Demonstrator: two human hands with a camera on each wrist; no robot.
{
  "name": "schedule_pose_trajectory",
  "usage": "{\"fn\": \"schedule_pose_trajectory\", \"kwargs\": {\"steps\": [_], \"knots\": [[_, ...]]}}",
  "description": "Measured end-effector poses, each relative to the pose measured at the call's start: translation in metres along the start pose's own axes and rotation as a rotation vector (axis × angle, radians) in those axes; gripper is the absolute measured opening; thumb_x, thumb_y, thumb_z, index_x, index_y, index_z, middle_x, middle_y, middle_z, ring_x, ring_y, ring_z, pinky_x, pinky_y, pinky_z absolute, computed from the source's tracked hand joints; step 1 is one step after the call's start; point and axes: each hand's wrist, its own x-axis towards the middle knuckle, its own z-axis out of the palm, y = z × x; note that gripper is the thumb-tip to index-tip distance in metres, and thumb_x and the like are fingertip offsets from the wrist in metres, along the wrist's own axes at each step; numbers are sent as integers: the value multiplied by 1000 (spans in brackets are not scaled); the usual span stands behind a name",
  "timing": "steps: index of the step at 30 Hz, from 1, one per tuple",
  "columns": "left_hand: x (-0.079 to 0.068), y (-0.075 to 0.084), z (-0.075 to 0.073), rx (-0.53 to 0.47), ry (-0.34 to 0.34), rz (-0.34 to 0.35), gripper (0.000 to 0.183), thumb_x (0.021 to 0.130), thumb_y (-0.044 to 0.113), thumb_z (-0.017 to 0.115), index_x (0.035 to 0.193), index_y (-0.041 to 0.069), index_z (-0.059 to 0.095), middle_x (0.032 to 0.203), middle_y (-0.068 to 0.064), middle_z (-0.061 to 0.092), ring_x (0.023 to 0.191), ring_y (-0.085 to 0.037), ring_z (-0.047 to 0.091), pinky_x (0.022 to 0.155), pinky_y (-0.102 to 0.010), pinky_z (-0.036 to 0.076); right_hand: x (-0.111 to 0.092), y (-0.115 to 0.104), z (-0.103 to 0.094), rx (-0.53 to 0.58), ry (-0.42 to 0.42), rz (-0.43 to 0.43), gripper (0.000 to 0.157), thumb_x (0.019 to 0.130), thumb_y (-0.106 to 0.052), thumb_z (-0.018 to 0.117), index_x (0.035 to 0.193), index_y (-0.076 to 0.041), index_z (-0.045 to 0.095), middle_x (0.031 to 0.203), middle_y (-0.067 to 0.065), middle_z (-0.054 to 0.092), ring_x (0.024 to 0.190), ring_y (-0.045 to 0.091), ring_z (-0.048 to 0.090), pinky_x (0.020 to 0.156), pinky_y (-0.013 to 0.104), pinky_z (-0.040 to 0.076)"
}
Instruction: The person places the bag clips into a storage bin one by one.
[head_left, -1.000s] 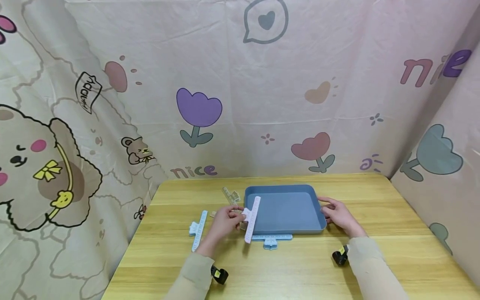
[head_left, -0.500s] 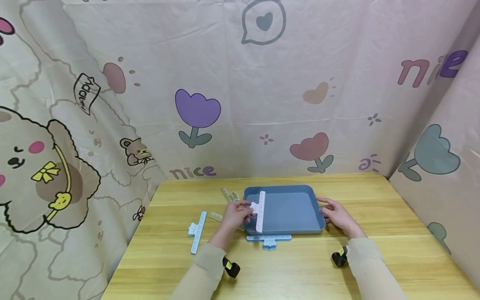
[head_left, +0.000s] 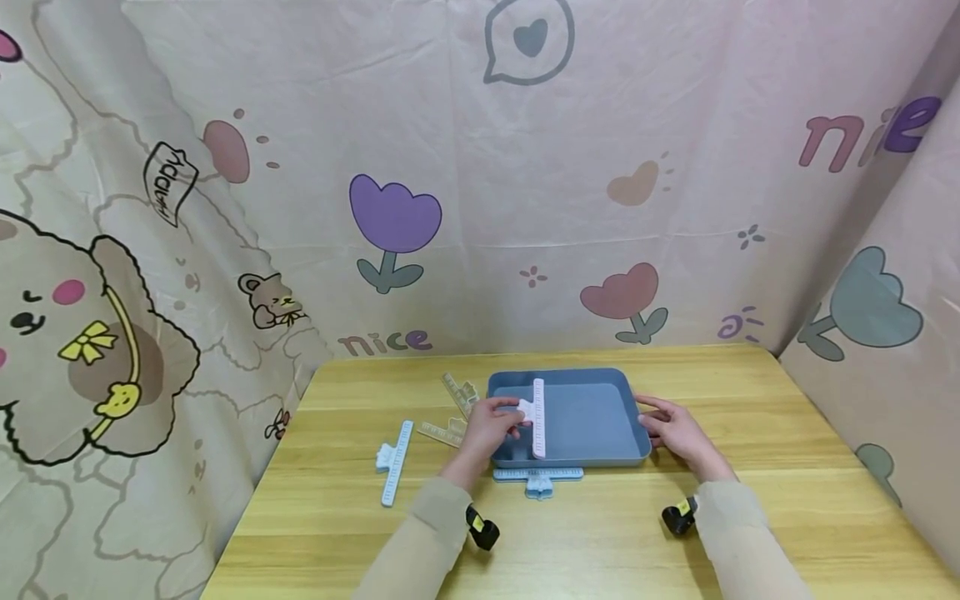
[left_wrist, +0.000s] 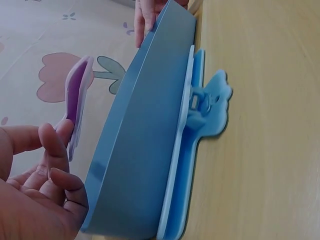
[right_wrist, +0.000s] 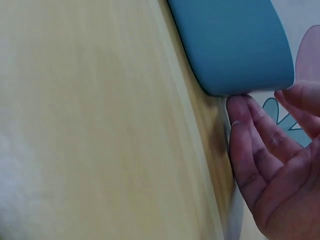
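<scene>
My left hand [head_left: 491, 429] pinches a pale pink ruler-edged clip [head_left: 538, 421] by its handle. The clip's long bar hangs upright over the left part of the blue-grey tray [head_left: 570, 460]; in the left wrist view the pink clip [left_wrist: 79, 90] is apart from the tray wall [left_wrist: 145, 150]. At the tray's right side, my right hand [head_left: 678, 429] rests its fingertips against the outer wall, as the right wrist view also shows with the hand [right_wrist: 280, 175] beside the tray corner [right_wrist: 240, 50].
A blue clip [head_left: 538, 482] lies along the tray's front wall. Farther left lies another light blue clip [head_left: 396, 462]. Two clear beige clips [head_left: 459, 392] are left of the tray, partly behind my left hand. A patterned cloth [head_left: 465, 292] hangs behind the wooden table [head_left: 600, 542].
My left hand has carried the pink clip rightward, from the tray's left edge to over its inside, and the bar has turned more upright. My right hand stays at the tray's right side.
</scene>
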Motion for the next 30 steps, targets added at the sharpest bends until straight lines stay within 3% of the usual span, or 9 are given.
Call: {"fn": "schedule_pose_trajectory", "kwargs": {"steps": [7,20,30], "knots": [[3,-4,10,-23,31,-3,28,89,4,68,116,-4,64,82,-11,73,54,-12,56,64,-36,52,-5,-2,4,-33,8,-51,48,100,-4,53,144,9,39,122,37,56,91,29,66,69,33,57],[10,-8,38,9,82,-7,28,88,-1,66,115,-7,63,76,-10,71,53,-11,57,59,-32,51,-10,-2,3,-24,15,-19,49,101,-6,53,146,6,38,125,36,55,94,27,65,70,32,56],[17,-13,61,10,110,-16,28,89,-2,65,117,-8,62,75,-8,70,55,-11,60,59,-30,53,-11,-3,4,-30,11,-28,51,101,-8,53,147,5,36,127,37,53,100,35,64,72,34,56]]}}
